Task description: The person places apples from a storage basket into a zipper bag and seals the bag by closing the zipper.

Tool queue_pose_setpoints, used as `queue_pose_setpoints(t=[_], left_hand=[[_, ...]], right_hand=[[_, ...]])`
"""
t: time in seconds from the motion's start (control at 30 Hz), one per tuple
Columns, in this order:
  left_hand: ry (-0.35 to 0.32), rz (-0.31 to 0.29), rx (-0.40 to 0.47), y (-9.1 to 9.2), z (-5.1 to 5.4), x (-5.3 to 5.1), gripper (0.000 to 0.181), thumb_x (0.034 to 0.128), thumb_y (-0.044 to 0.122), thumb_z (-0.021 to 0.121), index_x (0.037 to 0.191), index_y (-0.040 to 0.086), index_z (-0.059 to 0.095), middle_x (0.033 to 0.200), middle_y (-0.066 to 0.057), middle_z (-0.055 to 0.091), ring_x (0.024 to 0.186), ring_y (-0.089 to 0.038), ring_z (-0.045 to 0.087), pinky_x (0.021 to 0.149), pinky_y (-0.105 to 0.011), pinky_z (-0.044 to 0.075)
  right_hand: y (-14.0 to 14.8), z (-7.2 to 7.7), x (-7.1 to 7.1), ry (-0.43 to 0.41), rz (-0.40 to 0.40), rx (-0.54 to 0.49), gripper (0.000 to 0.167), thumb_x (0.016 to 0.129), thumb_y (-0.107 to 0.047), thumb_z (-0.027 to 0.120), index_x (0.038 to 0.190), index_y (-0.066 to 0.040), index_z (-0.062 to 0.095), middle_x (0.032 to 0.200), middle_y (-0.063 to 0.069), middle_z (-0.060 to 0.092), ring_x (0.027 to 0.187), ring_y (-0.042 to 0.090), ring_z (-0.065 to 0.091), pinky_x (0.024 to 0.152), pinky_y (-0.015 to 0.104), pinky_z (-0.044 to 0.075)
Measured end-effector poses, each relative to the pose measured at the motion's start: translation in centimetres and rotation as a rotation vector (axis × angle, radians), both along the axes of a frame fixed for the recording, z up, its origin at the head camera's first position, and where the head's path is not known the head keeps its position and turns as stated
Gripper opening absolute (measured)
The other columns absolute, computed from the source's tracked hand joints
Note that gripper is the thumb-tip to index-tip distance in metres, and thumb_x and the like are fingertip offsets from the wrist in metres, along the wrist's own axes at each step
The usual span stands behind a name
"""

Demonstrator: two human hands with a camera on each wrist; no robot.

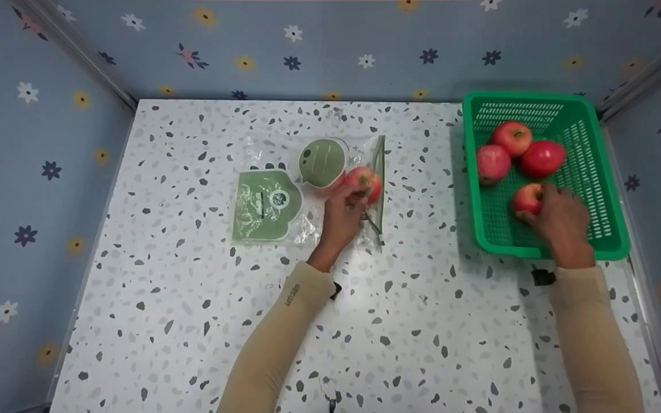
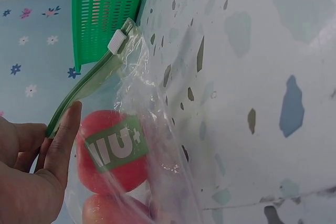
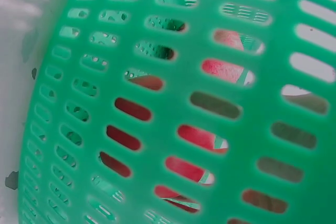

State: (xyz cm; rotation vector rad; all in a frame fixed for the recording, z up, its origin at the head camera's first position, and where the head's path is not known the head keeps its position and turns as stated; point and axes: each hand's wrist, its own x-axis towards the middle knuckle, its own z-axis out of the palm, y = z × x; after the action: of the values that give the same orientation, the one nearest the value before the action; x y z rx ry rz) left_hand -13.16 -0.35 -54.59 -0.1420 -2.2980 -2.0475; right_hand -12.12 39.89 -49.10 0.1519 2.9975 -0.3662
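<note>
- The left hand (image 1: 345, 215), mid-frame, pinches the bag's green zip strip (image 2: 89, 80) between thumb and fingers.
- The bag (image 1: 284, 206) lies on the table (image 1: 422, 321) just left of the frame's middle; a bagged apple (image 1: 372, 180) sits beside its mouth, and the left wrist view shows a second one below it.
- The right hand (image 1: 563, 218), at the right of the frame, curls its fingers and thumb round the nearest apple (image 1: 527, 199) in the basket (image 1: 525, 96).
- Three other apples (image 1: 511, 139) lie together farther up in the basket.
- A smooth, round apple could slip if the grip stays on one side of it only.
- Lifted too low, the apple or knuckles could knock the basket's rim and shift it.
- The bag looks limp; if the left pinch slackens, its mouth could fold closed.
- The bagged apple close to the mouth could roll out if that edge is tugged or tipped.
</note>
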Motion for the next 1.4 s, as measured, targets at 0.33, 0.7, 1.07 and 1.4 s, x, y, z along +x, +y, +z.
queue_pose_setpoints(t=[0.33,0.7,1.07,1.4], left_hand=[[-0.020,-0.013,0.027,0.0,0.2,0.2,0.026,0.0977,-0.012,0.063,0.122,-0.009,0.071,0.110,-0.023,0.070,0.091,-0.034,0.071,0.067,-0.021,0.058],[-0.023,-0.005,0.019,0.0,0.2,0.2,0.026,0.0972,-0.011,0.064,0.122,-0.009,0.071,0.111,-0.023,0.071,0.088,-0.027,0.070,0.070,-0.025,0.061],[-0.048,0.008,0.021,0.1,0.1,0.2,0.026,0.0972,-0.010,0.064,0.122,-0.007,0.072,0.109,-0.022,0.071,0.085,-0.023,0.068,0.063,-0.023,0.058],[-0.010,-0.006,-0.004,-0.1,-0.1,0.2,0.024,0.0989,-0.008,0.064,0.122,-0.008,0.071,0.111,-0.022,0.072,0.086,-0.027,0.070,0.065,-0.018,0.052]], right_hand=[[-0.3,0.0,0.1,0.019,0.011,0.014,0.063,0.095,-0.016,0.079,0.135,0.016,0.043,0.118,0.042,0.048,0.104,0.058,0.049,0.085,0.073,0.046],[-1.2,0.5,0.3,0.105,0.039,-0.008,0.058,0.093,-0.011,0.080,0.135,0.012,0.047,0.124,0.040,0.050,0.108,0.057,0.049,0.089,0.075,0.044],[-2.4,1.9,0.5,0.205,0.071,-0.020,0.061,0.092,-0.009,0.082,0.139,0.010,0.047,0.128,0.039,0.050,0.109,0.057,0.048,0.089,0.075,0.042],[-3.2,2.5,0.6,0.313,0.102,-0.027,0.062,0.089,-0.006,0.084,0.138,0.008,0.049,0.127,0.037,0.053,0.107,0.055,0.051,0.087,0.073,0.042]])
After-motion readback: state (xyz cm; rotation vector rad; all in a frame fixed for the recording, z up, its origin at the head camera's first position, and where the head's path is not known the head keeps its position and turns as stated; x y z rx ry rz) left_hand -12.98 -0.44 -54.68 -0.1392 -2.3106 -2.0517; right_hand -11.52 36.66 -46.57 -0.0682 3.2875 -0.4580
